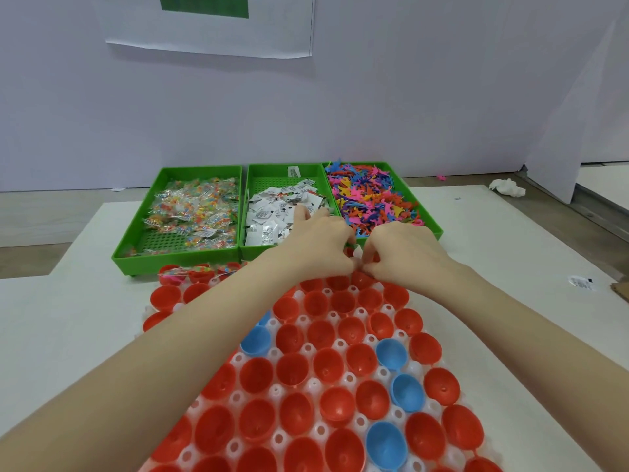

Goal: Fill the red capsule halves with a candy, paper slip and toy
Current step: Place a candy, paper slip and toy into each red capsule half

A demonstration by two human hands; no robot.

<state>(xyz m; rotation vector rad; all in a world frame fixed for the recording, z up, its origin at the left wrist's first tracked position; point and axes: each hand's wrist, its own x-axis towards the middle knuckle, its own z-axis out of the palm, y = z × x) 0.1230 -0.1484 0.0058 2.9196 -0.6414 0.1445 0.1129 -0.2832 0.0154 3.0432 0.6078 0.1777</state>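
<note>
Several red capsule halves (327,365) sit open side up in a white holder tray (348,379), mixed with a few blue halves (391,353). My left hand (318,243) and my right hand (398,248) meet over the far row of the holder, both with curled fingers pinching a small white paper slip (357,254) between them. Far-left red halves (200,272) hold candy and toys. Behind stand three green trays: candies (194,212), paper slips (277,212), and colourful toys (371,195).
A white mat (510,253) covers the table. A loose slip (580,282) lies on it at the right, and crumpled paper (507,188) at the far right. A grey wall panel (374,97) rises behind the trays.
</note>
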